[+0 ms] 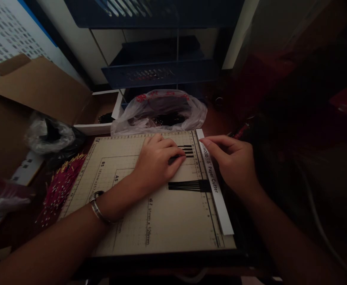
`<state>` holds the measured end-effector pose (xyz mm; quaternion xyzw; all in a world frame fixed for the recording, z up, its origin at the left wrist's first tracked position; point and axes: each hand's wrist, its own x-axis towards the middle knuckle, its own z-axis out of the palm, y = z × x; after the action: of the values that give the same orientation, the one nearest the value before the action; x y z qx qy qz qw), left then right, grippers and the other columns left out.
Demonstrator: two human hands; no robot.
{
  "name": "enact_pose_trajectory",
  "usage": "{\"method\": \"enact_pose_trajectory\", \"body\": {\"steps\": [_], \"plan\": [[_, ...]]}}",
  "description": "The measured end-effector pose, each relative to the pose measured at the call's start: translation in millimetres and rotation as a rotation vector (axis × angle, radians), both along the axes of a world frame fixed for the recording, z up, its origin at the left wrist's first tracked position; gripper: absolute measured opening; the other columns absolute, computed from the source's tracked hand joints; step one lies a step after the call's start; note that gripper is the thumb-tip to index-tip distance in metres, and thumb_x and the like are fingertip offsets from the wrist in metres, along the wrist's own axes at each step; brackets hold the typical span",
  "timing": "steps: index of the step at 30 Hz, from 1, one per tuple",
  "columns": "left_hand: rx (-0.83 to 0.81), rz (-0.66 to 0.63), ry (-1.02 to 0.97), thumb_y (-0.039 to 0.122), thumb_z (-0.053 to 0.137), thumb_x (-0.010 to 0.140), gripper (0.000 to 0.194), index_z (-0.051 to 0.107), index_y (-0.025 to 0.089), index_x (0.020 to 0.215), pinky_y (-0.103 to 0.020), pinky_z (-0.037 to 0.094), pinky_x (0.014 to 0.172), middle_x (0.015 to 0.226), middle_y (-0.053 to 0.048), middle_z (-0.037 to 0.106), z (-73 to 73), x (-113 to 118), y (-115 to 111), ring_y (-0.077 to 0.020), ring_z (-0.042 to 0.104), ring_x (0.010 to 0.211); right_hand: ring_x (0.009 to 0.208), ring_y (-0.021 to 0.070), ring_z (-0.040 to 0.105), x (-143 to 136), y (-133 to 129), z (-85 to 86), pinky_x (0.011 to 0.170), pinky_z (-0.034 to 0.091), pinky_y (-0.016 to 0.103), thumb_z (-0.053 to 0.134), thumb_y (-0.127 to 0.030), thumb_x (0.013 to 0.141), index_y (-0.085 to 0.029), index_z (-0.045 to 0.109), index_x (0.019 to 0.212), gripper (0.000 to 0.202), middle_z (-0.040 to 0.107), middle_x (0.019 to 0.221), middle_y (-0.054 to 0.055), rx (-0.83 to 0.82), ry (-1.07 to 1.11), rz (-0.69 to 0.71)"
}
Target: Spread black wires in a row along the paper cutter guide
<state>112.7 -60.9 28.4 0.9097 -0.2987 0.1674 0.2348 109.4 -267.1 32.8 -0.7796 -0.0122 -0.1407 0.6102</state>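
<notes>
- In the head view, working at a cutter (179, 229): rests left hand (158, 159) on its upper half, with bent fingers and with thumb and forefinger closed on the upper strands (188, 152).
- Has these thin and black on the board, side by side with narrow gaps, with long axis running left to right; pointing right ends at the rail (212, 178), but short of it, and hiding left ends under the hand.
- Below and just beside, has a lower bundle (191, 185) lying flat, nearly parallel to the upper strands; pointing thin, slightly spread tips left, and meeting the rail's edge with a wide, dark right end. Cannot tell if reaching under.
- Touches the rail's far end with right hand (234, 158), at the thumb and forefinger tips; cannot tell whether gripping or merely resting there, with the other fingers mostly hidden.
- See the rail slanting from far left to near right, roughly crosswise to the strands.
- Beyond the cutter, see a plastic bag (191, 105); at left, pink sticks (59, 188) and a carton (45, 89).
</notes>
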Motion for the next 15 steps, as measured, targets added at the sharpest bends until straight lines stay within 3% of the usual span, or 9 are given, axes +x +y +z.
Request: {"method": "enact_pose_trajectory", "body": {"steps": [6, 10, 15], "plan": [[-0.094, -0.12, -0.067, 0.024, 0.069, 0.099, 0.014, 0.08, 0.022, 0.09, -0.041, 0.037, 0.08, 0.088, -0.002, 0.076, 9.3, -14.7, -2.0, -0.021, 0.056, 0.083, 0.077, 0.0154, 0.073, -0.7, 1.0, -0.9, 0.071, 0.056, 0.028, 0.077, -0.033, 0.084, -0.02, 0.083, 0.086, 0.014, 0.08, 0.085, 0.003, 0.003, 0.002, -0.004], [-0.057, -0.249, 0.036, 0.023, 0.071, 0.099, 0.012, 0.08, 0.023, 0.09, -0.041, 0.036, 0.08, 0.088, 0.0, 0.077, 9.4, -22.7, -2.2, -0.0199, 0.056, 0.084, 0.078, 0.0161, 0.073, -1.1, 0.7, -1.1, 0.071, 0.056, 0.029, 0.078, -0.034, 0.084, -0.02, 0.082, 0.086, 0.015, 0.079, 0.084, 0.004, 0.003, 0.014, 0.004], [-0.055, -0.282, 0.088, 0.023, 0.069, 0.1, 0.013, 0.08, 0.023, 0.092, -0.041, 0.036, 0.082, 0.09, 0.0, 0.077, 6.8, -22.1, -0.6, -0.02, 0.058, 0.087, 0.077, 0.0161, 0.072, -1.2, 0.4, 0.9, 0.069, 0.055, 0.029, 0.078, -0.036, 0.084, -0.021, 0.082, 0.085, 0.016, 0.079, 0.083, 0.004, -0.004, 0.017, 0.006]]}}
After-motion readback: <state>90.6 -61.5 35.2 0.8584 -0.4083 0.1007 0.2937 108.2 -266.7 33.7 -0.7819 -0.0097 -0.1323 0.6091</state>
